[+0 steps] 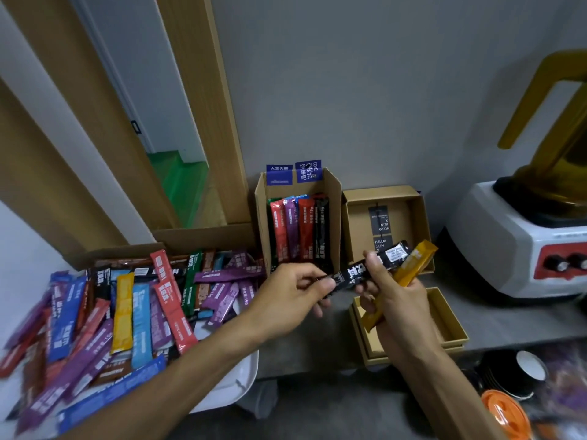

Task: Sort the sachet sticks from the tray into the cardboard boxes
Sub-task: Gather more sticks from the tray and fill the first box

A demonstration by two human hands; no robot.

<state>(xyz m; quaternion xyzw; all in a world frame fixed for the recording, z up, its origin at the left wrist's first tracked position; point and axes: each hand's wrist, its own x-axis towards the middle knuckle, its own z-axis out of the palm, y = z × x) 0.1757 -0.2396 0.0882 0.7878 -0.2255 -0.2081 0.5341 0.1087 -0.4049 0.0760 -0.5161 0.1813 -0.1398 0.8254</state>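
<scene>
Spanning the gap between both hands, a slim black foil sachet stick (352, 274) lies with its long axis running from low on the left to high on the right. The left hand (293, 290) pinches its lower end between thumb and fingertips. The right hand (392, 303) sets a thumb on its middle while its curled fingers grip a yellow foil sachet stick (416, 264), which slants the same way just behind the black one.

A tall open brown cardboard box (335, 201) stands on the grey bench (508, 319) just beyond the left hand, with red, purple, blue and black sticks upright inside it. The black stick's upper end points past that box, toward a shallow square cardboard box (381, 191) to its right. That one holds dark printed strips, perhaps sachets or perhaps cards; the print is too small to tell. A second shallow cardboard box (444, 322) sits near the person, partly under the right hand.

The left hand is nearer the tall box, the right hand nearer both shallow ones. If the black stick belongs with its match in the tall box, it would likely need turning from this slant to upright.

The white plastic tray (244, 373) lies to the left, heaped with a pile of mixed coloured sticks (127, 312).
</scene>
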